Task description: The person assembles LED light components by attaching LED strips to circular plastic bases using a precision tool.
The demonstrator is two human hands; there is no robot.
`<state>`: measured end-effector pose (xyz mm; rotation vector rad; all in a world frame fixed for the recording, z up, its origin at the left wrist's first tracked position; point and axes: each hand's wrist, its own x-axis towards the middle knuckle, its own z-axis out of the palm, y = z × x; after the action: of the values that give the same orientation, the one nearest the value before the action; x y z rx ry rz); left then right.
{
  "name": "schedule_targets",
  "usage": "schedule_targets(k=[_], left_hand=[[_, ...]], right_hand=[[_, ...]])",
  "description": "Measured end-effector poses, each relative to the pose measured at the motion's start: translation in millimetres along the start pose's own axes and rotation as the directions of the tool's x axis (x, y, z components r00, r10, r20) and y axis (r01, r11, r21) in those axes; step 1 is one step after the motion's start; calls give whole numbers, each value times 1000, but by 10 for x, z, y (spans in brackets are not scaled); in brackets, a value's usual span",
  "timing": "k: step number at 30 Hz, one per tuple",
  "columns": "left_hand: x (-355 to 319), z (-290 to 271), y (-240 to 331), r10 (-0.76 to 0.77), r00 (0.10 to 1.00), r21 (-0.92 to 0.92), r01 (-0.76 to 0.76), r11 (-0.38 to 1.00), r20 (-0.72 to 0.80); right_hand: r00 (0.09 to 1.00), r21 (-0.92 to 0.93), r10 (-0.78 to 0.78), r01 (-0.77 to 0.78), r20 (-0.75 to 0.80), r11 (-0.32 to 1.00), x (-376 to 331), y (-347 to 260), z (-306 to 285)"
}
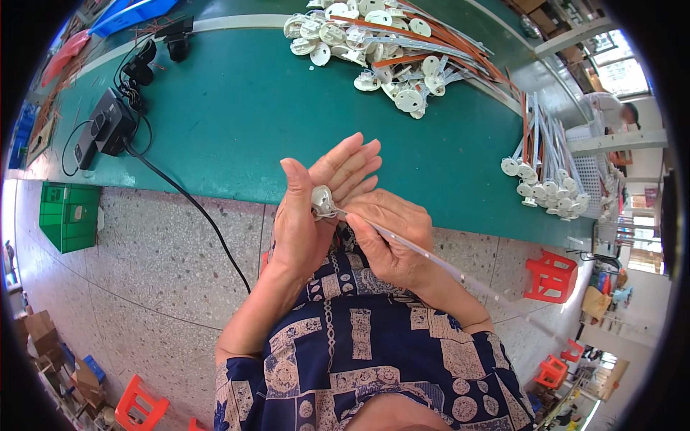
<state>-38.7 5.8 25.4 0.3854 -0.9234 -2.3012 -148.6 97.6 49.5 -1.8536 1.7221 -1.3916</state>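
White disc (pixel 322 200): lies cupped in the left hand (pixel 296 219), near the base of the fingers, in front of the person's body and by the near edge of the green table (pixel 237 122).

Wires (pixel 329 214): thin and pale, bunched at the disc's lower rim; where each one ends is too small to tell.

Left palm: turned up, fingers extended side by side and thumb spread away, the disc resting rather than clenched.

Right hand (pixel 411 224): pinches a pale strip (pixel 460 274) between thumb and fingers, its fingertips close beside the disc; whether they also grip a wire cannot be told.

Strip: slants from the disc across the right hand and out past the forearm, its far end blurred.

Far side of the table: a heap (pixel 381 36) of white discs with orange and pale strips, sprawled toward the right.

Right end: a second bundle (pixel 550 183), discs pointing toward the person, beside a white basket (pixel 586 147).

Left end: a black box (pixel 113 122) with a black cable (pixel 208 208) running over the edge; beyond it, a blue tray (pixel 129 16).

Speckled floor (pixel 172 251): a green crate (pixel 70 215) at left, a red stool (pixel 552 276) at right.
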Motion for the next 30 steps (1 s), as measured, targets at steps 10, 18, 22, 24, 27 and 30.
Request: schedule_targets(k=[10,18,22,24,27,30], left_hand=[[8,-89,-72,-226,974,-368,204,907,-19],[130,178,-194,-265,962,-309,274,911,71],[174,201,-339,-293,947,-236,317,919,132],[156,151,-323,-291,944,-178,316,932,152],[127,105,-343,-297,943,-151,319,935,152],[153,61,-361,-315,927,-114,342,933,205]], right_hand=[[942,-74,308,-300,135,951,85,127,-70],[900,330,420,-362,-120,872,102,107,-389],[908,133,344,-320,-241,938,-39,320,-1043],[870,56,402,-403,-285,913,-155,318,-1530],[805,-191,411,-525,-428,829,-561,202,-2396],[701,-164,391,-583,-596,795,-1130,148,-3136]])
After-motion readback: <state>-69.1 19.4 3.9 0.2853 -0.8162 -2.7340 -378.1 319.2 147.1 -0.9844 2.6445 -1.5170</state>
